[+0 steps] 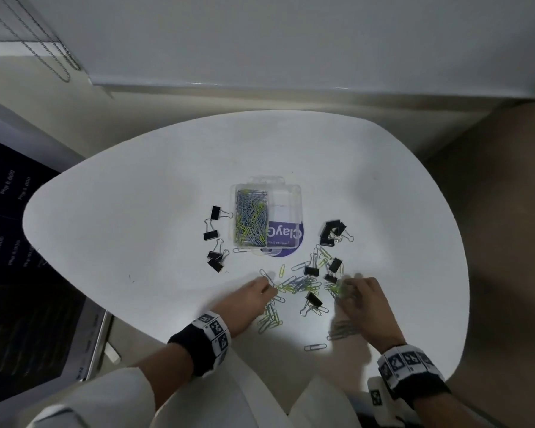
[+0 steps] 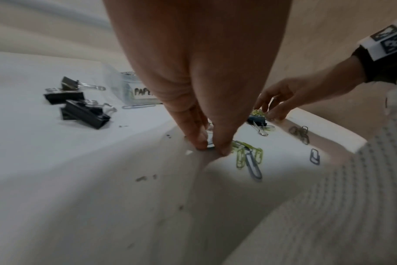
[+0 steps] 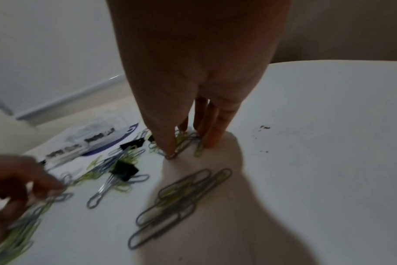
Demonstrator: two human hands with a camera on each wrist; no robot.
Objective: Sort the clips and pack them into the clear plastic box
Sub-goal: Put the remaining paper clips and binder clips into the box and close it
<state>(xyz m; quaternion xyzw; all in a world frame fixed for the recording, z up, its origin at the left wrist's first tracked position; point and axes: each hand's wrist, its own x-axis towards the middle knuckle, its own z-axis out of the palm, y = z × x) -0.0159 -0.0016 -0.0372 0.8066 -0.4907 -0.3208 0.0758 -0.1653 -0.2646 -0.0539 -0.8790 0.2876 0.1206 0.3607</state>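
The clear plastic box (image 1: 286, 196) lies open mid-table; its left compartment holds blue and yellow-green paper clips (image 1: 250, 216). Black binder clips lie left (image 1: 214, 236) and right (image 1: 332, 233) of it. Loose paper clips (image 1: 297, 284) and several binder clips (image 1: 314, 299) are scattered in front. My left hand (image 1: 271, 290) pinches one paper clip (image 2: 210, 145) at the table between thumb and forefinger. My right hand (image 1: 345, 288) has its thumb and fingers closed around a small bunch of paper clips (image 3: 186, 143) on the table; it is blurred in the head view.
A purple round label (image 1: 286, 239) lies under the box. Gathered paper clips lie near my right wrist (image 3: 181, 197) and below my left hand (image 1: 269, 319); one lies alone (image 1: 315, 347). The white table's (image 1: 121, 211) front edge is close to my wrists. A dark screen (image 1: 13, 242) is at the left.
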